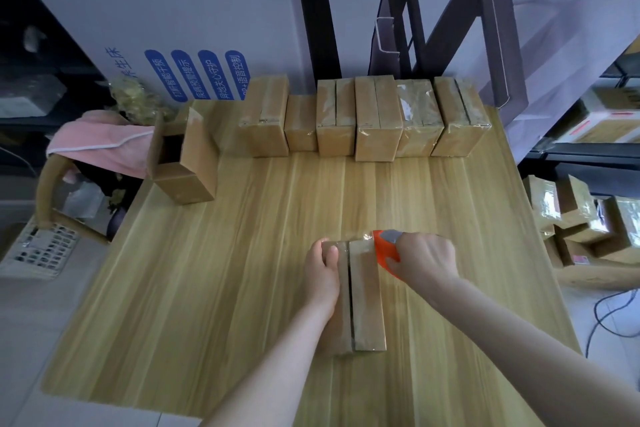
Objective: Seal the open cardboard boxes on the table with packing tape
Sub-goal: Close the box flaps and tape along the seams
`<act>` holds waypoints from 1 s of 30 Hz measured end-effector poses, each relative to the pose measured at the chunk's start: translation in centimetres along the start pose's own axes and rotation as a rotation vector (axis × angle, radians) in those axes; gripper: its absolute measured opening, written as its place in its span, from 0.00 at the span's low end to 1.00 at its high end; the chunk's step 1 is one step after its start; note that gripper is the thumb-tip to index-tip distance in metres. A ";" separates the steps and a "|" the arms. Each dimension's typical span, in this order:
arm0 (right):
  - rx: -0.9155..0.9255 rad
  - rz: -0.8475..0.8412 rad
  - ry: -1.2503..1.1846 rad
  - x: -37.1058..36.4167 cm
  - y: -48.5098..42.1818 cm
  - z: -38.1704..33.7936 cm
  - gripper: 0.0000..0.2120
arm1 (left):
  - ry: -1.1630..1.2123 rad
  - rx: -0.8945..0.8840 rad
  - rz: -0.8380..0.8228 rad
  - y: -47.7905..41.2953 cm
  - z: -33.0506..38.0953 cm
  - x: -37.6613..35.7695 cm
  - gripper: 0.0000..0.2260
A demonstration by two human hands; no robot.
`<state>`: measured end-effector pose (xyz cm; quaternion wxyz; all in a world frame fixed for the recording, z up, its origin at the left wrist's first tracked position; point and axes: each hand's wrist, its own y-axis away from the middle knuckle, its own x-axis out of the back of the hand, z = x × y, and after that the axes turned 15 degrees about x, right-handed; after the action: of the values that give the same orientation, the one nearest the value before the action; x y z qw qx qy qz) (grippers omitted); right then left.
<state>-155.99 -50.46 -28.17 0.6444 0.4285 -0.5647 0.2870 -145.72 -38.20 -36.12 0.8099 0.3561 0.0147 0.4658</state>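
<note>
My left hand [323, 262] grips the box [360, 295] at lower centre of the table [207, 270]; my right hand [424, 258] holds the orange tape dispenser [384, 246] at its far end. Tape seems stuck there, so I should pull straight along the seam, keeping the flaps pressed shut.

We see two bare hands, the left hand [323, 265] and the right hand [424, 260], each at the end of a bare arm. The left forearm [277, 357] and the right forearm [536, 340] are slim and smooth, uncovered all the way to the edge of the view. A row of soft knuckle ridges shows on the right hand. The fingernails are too blurred for us to judge.
</note>
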 end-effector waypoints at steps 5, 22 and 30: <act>-0.038 -0.052 -0.052 -1.9 -0.2 -0.1 0.16 | 0.143 0.069 -0.037 0.3 0.4 0.6 0.12; -0.472 0.493 -1.060 -0.4 0.8 1.7 0.20 | 0.169 0.051 0.190 1.2 -1.3 -0.3 0.09; -0.448 0.484 -1.081 -0.8 0.7 2.1 0.20 | -0.398 -0.292 0.089 -4.0 4.5 0.7 0.17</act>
<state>-157.77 -51.87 -28.76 0.2588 0.2280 -0.9377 0.0425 -140.78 -41.48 -34.89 0.8185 0.3202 -0.2283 0.4189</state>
